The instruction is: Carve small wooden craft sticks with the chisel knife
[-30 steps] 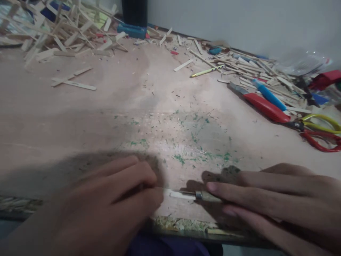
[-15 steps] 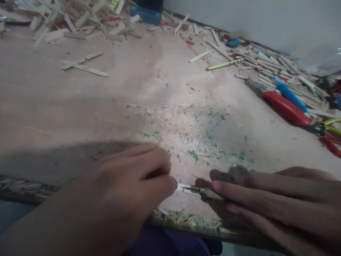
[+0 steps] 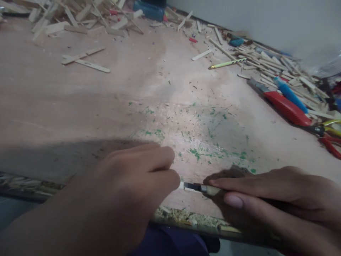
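My left hand (image 3: 144, 181) is closed near the table's front edge, thumb and forefinger pinching a small pale wooden piece (image 3: 182, 185), most of which the fingers hide. My right hand (image 3: 279, 199) grips a small carving chisel (image 3: 211, 190) with a light wooden handle, a metal collar and a dark flat blade. Its blade points left and lies over the pale piece, close to my left fingertips. Whether the edge cuts into the wood cannot be made out. Green shavings (image 3: 195, 153) are scattered on the table just beyond both hands.
A red-handled cutter (image 3: 287, 106), a blue tube-like thing (image 3: 290, 94) and red-and-yellow-handled pliers (image 3: 330, 142) lie at right beside heaped sticks (image 3: 266, 65). Two crossed sticks (image 3: 85, 60) lie far left, below another wood pile (image 3: 80, 17). Wood shavings (image 3: 186, 217) fill the front edge.
The chisel has turned in my right hand, so its blade shows broader and flatter. My right thumb now shows alongside the handle. The left hand keeps its pinch, and the view has shifted slightly.
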{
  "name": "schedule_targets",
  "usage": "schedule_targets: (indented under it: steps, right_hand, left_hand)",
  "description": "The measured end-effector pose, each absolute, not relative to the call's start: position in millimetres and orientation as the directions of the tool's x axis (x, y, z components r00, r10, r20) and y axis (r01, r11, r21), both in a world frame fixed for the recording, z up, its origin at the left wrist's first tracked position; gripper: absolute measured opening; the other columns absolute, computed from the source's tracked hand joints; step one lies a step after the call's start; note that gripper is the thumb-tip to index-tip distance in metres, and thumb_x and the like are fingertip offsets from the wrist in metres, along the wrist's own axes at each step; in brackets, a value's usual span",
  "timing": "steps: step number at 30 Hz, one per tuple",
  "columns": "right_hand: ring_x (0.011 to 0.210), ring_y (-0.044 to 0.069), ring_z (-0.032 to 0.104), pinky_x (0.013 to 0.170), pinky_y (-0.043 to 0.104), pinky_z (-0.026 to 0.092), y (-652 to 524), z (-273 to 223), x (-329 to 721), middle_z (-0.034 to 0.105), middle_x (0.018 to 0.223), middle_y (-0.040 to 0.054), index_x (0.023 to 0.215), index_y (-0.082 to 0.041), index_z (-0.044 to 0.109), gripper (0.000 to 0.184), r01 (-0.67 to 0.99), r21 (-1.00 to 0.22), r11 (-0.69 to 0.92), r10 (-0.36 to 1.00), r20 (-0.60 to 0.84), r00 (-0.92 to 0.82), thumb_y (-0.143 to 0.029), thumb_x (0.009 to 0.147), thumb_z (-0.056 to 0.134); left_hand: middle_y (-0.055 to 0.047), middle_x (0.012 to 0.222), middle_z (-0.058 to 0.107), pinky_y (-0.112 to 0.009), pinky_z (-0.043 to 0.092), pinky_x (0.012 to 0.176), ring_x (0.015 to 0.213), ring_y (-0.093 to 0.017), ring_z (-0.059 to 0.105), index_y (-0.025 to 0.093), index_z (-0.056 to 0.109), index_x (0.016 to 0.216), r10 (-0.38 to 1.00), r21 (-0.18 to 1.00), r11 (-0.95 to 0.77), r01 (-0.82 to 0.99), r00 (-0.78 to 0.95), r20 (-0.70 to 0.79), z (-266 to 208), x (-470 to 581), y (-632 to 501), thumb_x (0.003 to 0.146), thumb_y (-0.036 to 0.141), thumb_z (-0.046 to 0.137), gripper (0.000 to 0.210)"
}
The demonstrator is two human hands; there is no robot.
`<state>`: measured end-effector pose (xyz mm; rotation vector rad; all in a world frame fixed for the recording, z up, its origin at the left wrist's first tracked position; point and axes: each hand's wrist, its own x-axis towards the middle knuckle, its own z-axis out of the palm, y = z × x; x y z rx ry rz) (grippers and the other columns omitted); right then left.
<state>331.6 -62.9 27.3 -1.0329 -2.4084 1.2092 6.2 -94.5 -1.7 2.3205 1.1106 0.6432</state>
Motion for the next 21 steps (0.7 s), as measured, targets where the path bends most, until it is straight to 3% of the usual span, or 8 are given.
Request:
schedule_targets:
  steps: [3, 6, 8, 10, 13, 15, 18, 21]
  right_hand:
    - [0.091, 0.026, 0.099, 0.064, 0.03, 0.078, -67, 25, 337, 0.102, 0.119, -0.0029, 0.168, -0.051, 0.088, 0.044, 0.496, -0.701, 0.513, 0.693, -0.003, -0.721, -0.037, 0.139, 0.057]
    - [0.083, 0.024, 0.095, 0.058, 0.033, 0.073, -73, 22, 341, 0.101, 0.128, -0.0002, 0.204, -0.054, 0.046, 0.07, 0.456, -0.613, 0.645, 0.631, 0.091, -0.77, -0.028, 0.139, 0.052]
    - [0.074, 0.022, 0.091, 0.051, 0.033, 0.066, -76, 20, 341, 0.099, 0.123, 0.0, 0.209, -0.052, 0.03, 0.08, 0.443, -0.593, 0.673, 0.602, 0.091, -0.793, -0.022, 0.139, 0.051]
    - [0.077, 0.023, 0.093, 0.055, 0.033, 0.069, -77, 19, 340, 0.1, 0.124, 0.0006, 0.204, -0.051, 0.045, 0.069, 0.471, -0.593, 0.653, 0.63, 0.08, -0.772, -0.026, 0.139, 0.051]
    - [0.085, 0.027, 0.097, 0.059, 0.033, 0.074, -75, 21, 336, 0.101, 0.122, 0.0012, 0.172, -0.048, 0.082, 0.047, 0.526, -0.633, 0.568, 0.694, 0.025, -0.719, -0.032, 0.138, 0.053]
    - [0.084, 0.029, 0.097, 0.054, 0.034, 0.069, -73, 23, 334, 0.101, 0.114, 0.0021, 0.155, -0.044, 0.092, 0.044, 0.533, -0.646, 0.546, 0.698, -0.001, -0.716, -0.029, 0.137, 0.055]
    - [0.082, 0.027, 0.096, 0.052, 0.032, 0.067, -72, 25, 334, 0.1, 0.111, 0.0019, 0.159, -0.043, 0.089, 0.044, 0.518, -0.635, 0.573, 0.678, 0.012, -0.735, -0.028, 0.138, 0.054]
    - [0.07, 0.023, 0.089, 0.049, 0.033, 0.063, -73, 24, 337, 0.097, 0.108, 0.0004, 0.187, -0.046, 0.065, 0.051, 0.476, -0.604, 0.639, 0.638, 0.071, -0.767, -0.031, 0.141, 0.05]
  left_hand:
    - [0.001, 0.09, 0.068, -0.041, 0.039, 0.07, 0.082, -0.018, 0.064, 0.025, 0.068, 0.09, 0.809, 0.598, -0.548, 0.584, 0.551, 0.204, -4, 6, -97, 0.114, -0.006, 0.049, 0.045]
    - [0.002, 0.089, 0.066, -0.042, 0.038, 0.071, 0.081, -0.017, 0.062, 0.025, 0.065, 0.09, 0.82, 0.593, -0.543, 0.595, 0.527, 0.223, -8, 7, -100, 0.116, -0.007, 0.051, 0.043]
    - [0.002, 0.09, 0.067, -0.041, 0.038, 0.071, 0.08, -0.016, 0.061, 0.025, 0.065, 0.091, 0.817, 0.601, -0.548, 0.582, 0.527, 0.233, -8, 7, -101, 0.116, -0.007, 0.053, 0.043]
    - [0.002, 0.093, 0.069, -0.04, 0.039, 0.068, 0.079, -0.015, 0.063, 0.025, 0.069, 0.094, 0.812, 0.612, -0.543, 0.574, 0.545, 0.21, -7, 6, -100, 0.117, -0.007, 0.052, 0.043]
    - [0.002, 0.094, 0.071, -0.038, 0.042, 0.067, 0.079, -0.014, 0.066, 0.026, 0.076, 0.097, 0.815, 0.621, -0.527, 0.58, 0.552, 0.176, -4, 5, -97, 0.118, -0.005, 0.049, 0.046]
    - [0.001, 0.094, 0.072, -0.038, 0.042, 0.067, 0.078, -0.015, 0.066, 0.026, 0.078, 0.098, 0.818, 0.618, -0.526, 0.585, 0.548, 0.177, -3, 4, -96, 0.117, -0.005, 0.048, 0.047]
    - [0.001, 0.094, 0.072, -0.039, 0.041, 0.067, 0.076, -0.015, 0.064, 0.025, 0.076, 0.096, 0.806, 0.595, -0.546, 0.589, 0.564, 0.181, -2, 3, -96, 0.115, -0.005, 0.049, 0.045]
    - [0.002, 0.094, 0.07, -0.039, 0.041, 0.067, 0.078, -0.014, 0.064, 0.025, 0.075, 0.098, 0.807, 0.602, -0.544, 0.585, 0.561, 0.184, -4, 2, -98, 0.118, -0.005, 0.049, 0.045]
